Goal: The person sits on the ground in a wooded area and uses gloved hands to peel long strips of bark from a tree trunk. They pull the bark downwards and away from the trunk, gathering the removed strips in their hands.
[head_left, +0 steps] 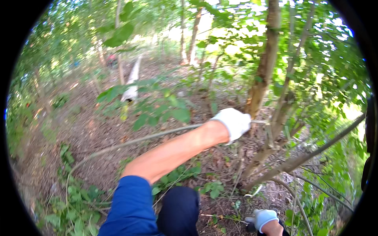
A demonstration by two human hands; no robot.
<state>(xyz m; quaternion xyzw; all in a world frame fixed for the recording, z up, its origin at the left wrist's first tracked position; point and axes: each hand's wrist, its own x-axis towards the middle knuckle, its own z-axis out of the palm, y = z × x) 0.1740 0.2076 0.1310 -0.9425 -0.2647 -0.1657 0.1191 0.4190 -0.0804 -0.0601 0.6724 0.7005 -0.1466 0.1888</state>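
My left hand [235, 124], in a white glove, reaches across from the left below a blue sleeve. Its fingers are closed around a long, thin vine-like stem [141, 138]. That stem curves away leftward and down to the leafy plants; a pale bit of it sticks out past the fist toward the tree trunks. Low on the right is my right hand [264, 219], also in a white glove, with its fingers curled close to the ground. A thin pale twig [233, 218] meets its fingertips, and something dark lies under it. Whether that hand grips anything is unclear.
A brown tree trunk [264, 65] rises beyond my left hand. Thicker slanting branches [313, 156] cross the right side. My dark-clad knee [178, 209] is at bottom centre. A pale, hollow-ended log or pipe [131, 85] lies farther off on the leaf-littered slope, and leafy sprigs [159, 110] hang between.
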